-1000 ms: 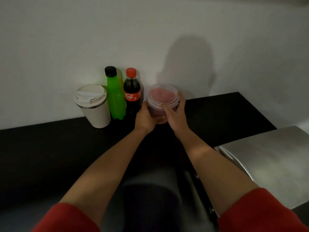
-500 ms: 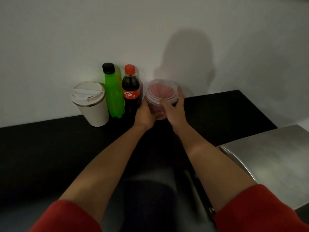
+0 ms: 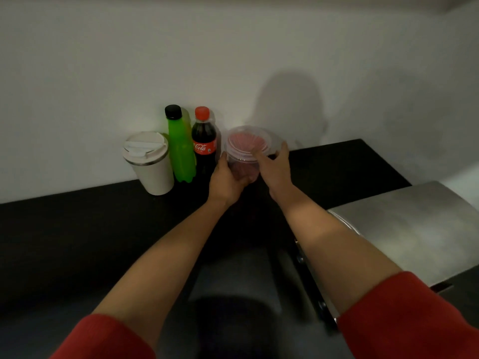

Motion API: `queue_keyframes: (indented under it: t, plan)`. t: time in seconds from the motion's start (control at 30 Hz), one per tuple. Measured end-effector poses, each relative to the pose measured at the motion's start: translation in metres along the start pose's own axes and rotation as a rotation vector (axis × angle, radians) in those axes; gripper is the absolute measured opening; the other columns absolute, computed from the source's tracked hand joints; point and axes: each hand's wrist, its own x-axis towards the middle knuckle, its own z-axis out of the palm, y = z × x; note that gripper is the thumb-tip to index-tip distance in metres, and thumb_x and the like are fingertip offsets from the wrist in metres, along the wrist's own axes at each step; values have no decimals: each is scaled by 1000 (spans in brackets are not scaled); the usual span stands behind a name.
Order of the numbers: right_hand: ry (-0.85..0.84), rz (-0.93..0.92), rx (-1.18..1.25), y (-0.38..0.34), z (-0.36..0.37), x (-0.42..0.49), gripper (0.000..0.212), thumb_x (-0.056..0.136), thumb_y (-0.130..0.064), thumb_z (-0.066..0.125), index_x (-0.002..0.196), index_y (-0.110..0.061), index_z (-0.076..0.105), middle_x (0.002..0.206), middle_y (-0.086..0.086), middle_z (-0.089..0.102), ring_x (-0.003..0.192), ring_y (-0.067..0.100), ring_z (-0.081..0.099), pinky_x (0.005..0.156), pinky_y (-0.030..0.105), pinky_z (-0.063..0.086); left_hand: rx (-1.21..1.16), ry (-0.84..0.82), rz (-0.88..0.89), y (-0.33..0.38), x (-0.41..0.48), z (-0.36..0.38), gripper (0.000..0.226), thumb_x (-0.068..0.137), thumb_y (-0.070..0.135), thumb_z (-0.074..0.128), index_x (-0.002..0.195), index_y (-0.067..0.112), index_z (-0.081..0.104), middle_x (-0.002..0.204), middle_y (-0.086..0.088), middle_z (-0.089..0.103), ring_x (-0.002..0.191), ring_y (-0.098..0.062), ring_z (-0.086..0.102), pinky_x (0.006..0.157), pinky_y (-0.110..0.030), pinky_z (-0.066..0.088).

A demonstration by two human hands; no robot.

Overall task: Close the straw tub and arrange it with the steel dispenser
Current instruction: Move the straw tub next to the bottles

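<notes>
A clear straw tub (image 3: pixel 245 151) full of pink-red straws stands at the back of the black counter (image 3: pixel 77 229), right of the cola bottle. A clear lid rests on its top. My left hand (image 3: pixel 225 181) cups the tub's left side and base. My right hand (image 3: pixel 276 169) wraps the right side, with the thumb lying over the lid's rim. A brushed steel box (image 3: pixel 414 229), perhaps the steel dispenser, sits at the counter's right end, partly hidden by my right forearm.
A white lidded travel cup (image 3: pixel 150 164), a green bottle (image 3: pixel 181 149) with a black cap and a cola bottle (image 3: pixel 204 143) stand in a row against the white wall (image 3: pixel 233 60), left of the tub. Bare black counter stretches to the tub's right.
The hands stay on the tub, which keeps its place beside the cola bottle. My right thumb has shifted a little along the lid's rim. The view has drifted slightly.
</notes>
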Motion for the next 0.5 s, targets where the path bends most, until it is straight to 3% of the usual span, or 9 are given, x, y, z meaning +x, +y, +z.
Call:
queue_keyframes:
  t: [0.1,0.17,0.27,0.4,0.5]
  plan:
    - [14,-62,-14,-12,-9,-13,86,81,-29,68,147,-13,15,152,11,26,134,20,32,106,29,31,20,74,29,8,-14,-5,80,76,17,75,141,8,30,139,-12,48,126,-25,47,95,-22,35]
    - [31,-112,-37,-20,-16,-23,80,81,-29,67,144,-12,21,148,11,31,130,20,36,97,24,33,60,140,18,14,-25,-10,86,76,22,75,144,6,24,143,-14,43,130,-26,42,101,-25,32]
    - [27,-195,-124,-34,-33,-40,76,81,-32,66,142,-12,26,146,11,31,131,23,36,95,25,33,101,169,29,26,-45,-18,88,76,27,75,144,6,24,146,-14,39,134,-26,37,109,-36,32]
    - [62,-290,-264,-54,-64,-62,69,81,-34,66,138,-15,33,142,9,35,126,22,40,90,23,32,100,144,100,50,-73,-23,80,78,28,73,143,10,30,146,-10,40,132,-23,39,104,-28,32]
    - [89,-338,-341,-62,-91,-77,62,81,-36,66,133,-17,38,138,8,37,122,24,43,87,24,36,73,89,110,69,-94,-19,79,78,33,72,143,17,30,144,-6,42,131,-22,41,105,-33,37]
